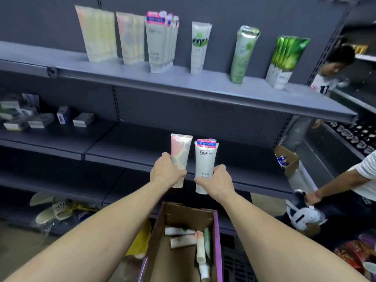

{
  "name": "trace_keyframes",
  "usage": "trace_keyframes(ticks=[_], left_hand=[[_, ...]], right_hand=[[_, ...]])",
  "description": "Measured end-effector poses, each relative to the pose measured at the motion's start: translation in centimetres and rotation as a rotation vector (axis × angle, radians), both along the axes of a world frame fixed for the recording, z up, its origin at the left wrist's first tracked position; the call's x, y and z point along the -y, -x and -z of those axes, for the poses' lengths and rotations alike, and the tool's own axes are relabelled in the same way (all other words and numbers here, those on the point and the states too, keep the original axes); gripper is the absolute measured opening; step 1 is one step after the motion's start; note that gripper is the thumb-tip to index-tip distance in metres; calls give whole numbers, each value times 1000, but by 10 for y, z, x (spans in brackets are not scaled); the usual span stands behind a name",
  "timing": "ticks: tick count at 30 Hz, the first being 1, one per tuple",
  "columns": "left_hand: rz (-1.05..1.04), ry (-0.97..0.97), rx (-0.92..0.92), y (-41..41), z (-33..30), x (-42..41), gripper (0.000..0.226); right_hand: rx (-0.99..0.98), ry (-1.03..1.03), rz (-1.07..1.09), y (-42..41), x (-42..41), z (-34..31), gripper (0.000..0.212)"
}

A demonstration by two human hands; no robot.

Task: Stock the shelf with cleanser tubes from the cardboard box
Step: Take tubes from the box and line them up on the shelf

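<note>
While both tubes are up, I see the left hand (165, 171) gripping a pink tube (180, 153) and the right hand (215, 180) a white Facial tube (205, 157), above the cardboard box (216, 231). Next, I think: lift to top shelf (183, 82) w/ matching rows near its front edge.

Small boxes (61, 118) mid-left on a lower shelf; plush toy (303, 216) lower right, held by another person (345, 180).

Two bare forearms, no sleeves visible, bare hands (167, 171), no gloves
</note>
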State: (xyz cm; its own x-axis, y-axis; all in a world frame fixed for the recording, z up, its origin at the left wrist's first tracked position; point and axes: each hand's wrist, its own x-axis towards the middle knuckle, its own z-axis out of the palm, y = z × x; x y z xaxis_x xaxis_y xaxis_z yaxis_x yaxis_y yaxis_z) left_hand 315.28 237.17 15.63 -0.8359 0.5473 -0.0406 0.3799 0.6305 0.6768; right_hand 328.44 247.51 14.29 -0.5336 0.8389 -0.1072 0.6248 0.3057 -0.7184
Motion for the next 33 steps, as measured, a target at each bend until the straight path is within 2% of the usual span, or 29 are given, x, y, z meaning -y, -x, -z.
trace_keyframes(ticks=[5, 11, 16, 20, 29, 33], left_hand=[[-32, -100, -70, 13, -43, 5, 48], [-72, -210, -142, 35, -101, 14, 45], [-117, -322, -225, 50, -153, 18, 31], [-130, -347, -275, 58, -184, 24, 33], [-211, -381, -267, 73, -194, 35, 32], [-265, -397, -311, 97, -196, 39, 23]], right_hand=[[-119, -141, -8, 11, 3, -44, 62], [-268, -217, -27, 43, 8, -108, 54], [-343, -310, -39, 66, 12, -155, 55], [-374, -355, -21, 76, 16, -184, 52], [-361, -388, -28, 103, 22, -208, 54], [-367, -392, -43, 129, 26, -212, 54]])
